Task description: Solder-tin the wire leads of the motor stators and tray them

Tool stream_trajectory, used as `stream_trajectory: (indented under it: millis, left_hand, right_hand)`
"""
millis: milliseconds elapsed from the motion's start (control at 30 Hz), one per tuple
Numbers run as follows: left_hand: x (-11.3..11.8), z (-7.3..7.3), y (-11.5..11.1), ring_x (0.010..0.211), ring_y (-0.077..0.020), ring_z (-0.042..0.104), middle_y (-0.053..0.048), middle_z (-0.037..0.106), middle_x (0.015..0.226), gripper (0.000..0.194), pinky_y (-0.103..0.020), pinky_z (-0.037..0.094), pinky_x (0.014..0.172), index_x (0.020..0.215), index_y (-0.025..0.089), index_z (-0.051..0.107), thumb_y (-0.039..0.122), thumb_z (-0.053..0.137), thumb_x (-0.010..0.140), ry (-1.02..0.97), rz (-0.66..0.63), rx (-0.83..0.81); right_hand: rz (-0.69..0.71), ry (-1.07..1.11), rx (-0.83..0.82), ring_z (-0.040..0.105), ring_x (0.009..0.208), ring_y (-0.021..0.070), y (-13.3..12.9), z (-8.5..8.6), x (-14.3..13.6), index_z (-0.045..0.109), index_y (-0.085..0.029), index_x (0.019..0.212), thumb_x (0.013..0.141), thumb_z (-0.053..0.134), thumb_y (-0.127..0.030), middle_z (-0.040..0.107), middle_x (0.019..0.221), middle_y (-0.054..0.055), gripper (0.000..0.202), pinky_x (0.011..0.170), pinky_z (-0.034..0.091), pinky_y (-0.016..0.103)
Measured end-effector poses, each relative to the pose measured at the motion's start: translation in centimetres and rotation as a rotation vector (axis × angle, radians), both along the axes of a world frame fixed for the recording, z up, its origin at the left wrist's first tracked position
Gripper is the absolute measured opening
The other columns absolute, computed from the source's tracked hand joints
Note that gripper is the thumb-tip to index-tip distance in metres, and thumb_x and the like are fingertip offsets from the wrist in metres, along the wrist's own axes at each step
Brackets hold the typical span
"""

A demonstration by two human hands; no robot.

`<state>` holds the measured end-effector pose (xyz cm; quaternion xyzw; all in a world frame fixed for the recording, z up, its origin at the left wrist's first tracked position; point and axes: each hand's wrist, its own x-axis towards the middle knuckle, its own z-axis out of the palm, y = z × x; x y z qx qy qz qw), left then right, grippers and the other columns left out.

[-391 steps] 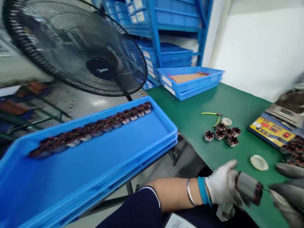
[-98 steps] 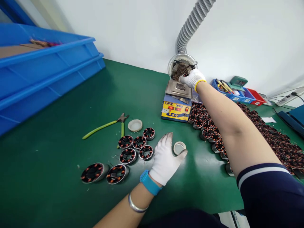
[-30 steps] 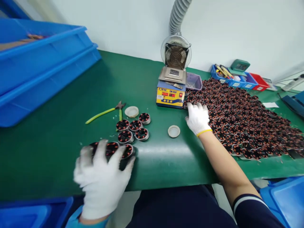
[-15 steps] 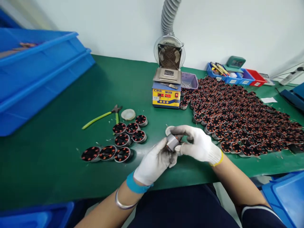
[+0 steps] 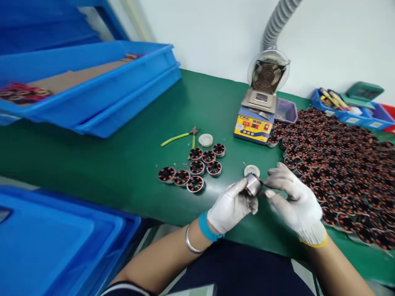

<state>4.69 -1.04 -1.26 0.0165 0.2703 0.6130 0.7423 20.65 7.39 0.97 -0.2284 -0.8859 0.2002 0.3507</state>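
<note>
1. The left hand (image 5: 233, 206) is clamping its grip around a silver cylinder (image 5: 253, 185), holding it tilted above the desk (image 5: 132, 164), near a small white dish (image 5: 252, 169).
2. The right hand (image 5: 293, 201) is curling just beside the cylinder's dark end; whether its grip is pinching anything, I cannot tell.
3. Eight dark-centred rings (image 5: 196, 168) are standing to the left, near green-handled pliers (image 5: 194, 131).

Through the head camera I see a workshop. Rows and rows of the same round metal parts (image 5: 342, 164) fill one side of a green work table (image 5: 135, 164). I also see cutters (image 5: 194, 130), a little machine with red numbers (image 5: 251, 126), a fat gray hose (image 5: 278, 21) and big blue trays (image 5: 123, 84).
</note>
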Motion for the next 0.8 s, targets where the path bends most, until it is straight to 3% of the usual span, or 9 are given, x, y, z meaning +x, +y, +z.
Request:
stream_trajectory:
  millis: [167,367,467,600,667,733,800]
  left_hand:
    - [-0.6,-0.2,-0.5,0.049,-0.0118,0.057,-0.002,0.062,0.07,0.028,-0.025,0.044,0.047,0.088,0.012,0.066,0.039,0.068,0.086,-0.102,-0.05,0.081]
    - [-1.1,-0.9,-1.3,0.052,-0.0118,0.058,-0.001,0.062,0.066,0.027,-0.025,0.046,0.051,0.087,0.01,0.069,0.037,0.069,0.084,-0.24,-0.097,0.161]
    - [-1.5,-0.9,-1.8,0.059,-0.0148,0.063,-0.004,0.067,0.068,0.03,-0.027,0.05,0.058,0.09,0.009,0.071,0.036,0.075,0.076,-0.264,-0.121,0.189]
    - [-2.2,-0.3,-2.0,0.087,-0.0265,0.07,-0.01,0.074,0.099,0.044,-0.041,0.055,0.08,0.091,0.013,0.073,0.048,0.08,0.063,-0.307,0.037,0.217]
    - [-2.2,-0.2,-1.7,0.086,-0.0234,0.069,-0.01,0.073,0.092,0.045,-0.036,0.055,0.082,0.078,0.013,0.072,0.056,0.077,0.067,-0.266,0.097,0.168]
    - [-1.9,-0.5,-1.2,0.072,-0.0172,0.067,-0.006,0.07,0.075,0.047,-0.028,0.054,0.071,0.073,0.012,0.07,0.059,0.071,0.075,-0.163,-0.033,0.123]
    - [-1.5,-0.6,-1.0,0.054,-0.0138,0.061,-0.003,0.065,0.064,0.05,-0.025,0.049,0.052,0.075,0.013,0.07,0.063,0.068,0.078,-0.063,-0.267,0.142]
  right_hand:
    - [0.142,-0.048,0.147,0.069,0.101,0.0221,0.9,1.8,-0.1,0.065,-0.028,0.105,0.084,0.064,-0.012,0.072,0.094,0.003,0.026,0.113,0.04,0.057]
    - [0.188,-0.098,0.187,0.068,0.103,0.0212,0.6,3.2,-1.1,0.062,-0.026,0.106,0.087,0.061,-0.012,0.071,0.096,0.004,0.024,0.113,0.042,0.054]
    - [0.182,-0.116,0.221,0.069,0.099,0.0206,0.3,3.5,-1.5,0.061,-0.025,0.104,0.088,0.061,-0.013,0.07,0.094,0.004,0.021,0.113,0.043,0.054]
    - [0.203,-0.162,0.227,0.069,0.101,0.0211,-0.5,5.2,-2.0,0.061,-0.026,0.099,0.087,0.063,-0.015,0.071,0.094,0.005,0.017,0.116,0.041,0.054]
    - [0.274,-0.208,0.235,0.069,0.102,0.0213,-1.0,6.3,-2.3,0.061,-0.026,0.099,0.087,0.063,-0.016,0.072,0.092,0.004,0.016,0.117,0.039,0.053]
    - [0.355,-0.24,0.276,0.069,0.101,0.0209,-1.5,7.3,-2.4,0.061,-0.026,0.099,0.088,0.062,-0.018,0.073,0.091,0.004,0.014,0.118,0.04,0.051]
    - [0.369,-0.257,0.327,0.07,0.098,0.0201,-1.7,7.9,-2.4,0.061,-0.025,0.098,0.088,0.061,-0.018,0.073,0.09,0.003,0.012,0.117,0.04,0.051]
